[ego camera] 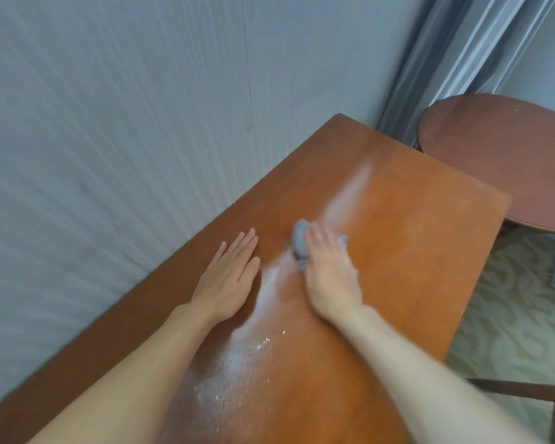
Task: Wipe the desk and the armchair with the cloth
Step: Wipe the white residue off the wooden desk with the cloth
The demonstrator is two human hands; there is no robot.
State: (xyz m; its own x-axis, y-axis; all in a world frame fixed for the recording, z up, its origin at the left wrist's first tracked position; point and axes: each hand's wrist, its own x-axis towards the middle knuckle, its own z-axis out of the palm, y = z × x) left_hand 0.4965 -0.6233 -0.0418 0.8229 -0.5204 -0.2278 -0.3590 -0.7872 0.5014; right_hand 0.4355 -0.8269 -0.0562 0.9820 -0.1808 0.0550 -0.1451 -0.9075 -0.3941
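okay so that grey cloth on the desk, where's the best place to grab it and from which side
Take the bunched far end of the cloth from above: it humps up ahead of the right hand, whose fingers cover the rest. The left hand lies flat on the desk beside it.

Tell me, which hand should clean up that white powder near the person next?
The right hand, probably: it already grips the cloth, beside the white powder. The left hand lies flat on the desk, holding nothing.
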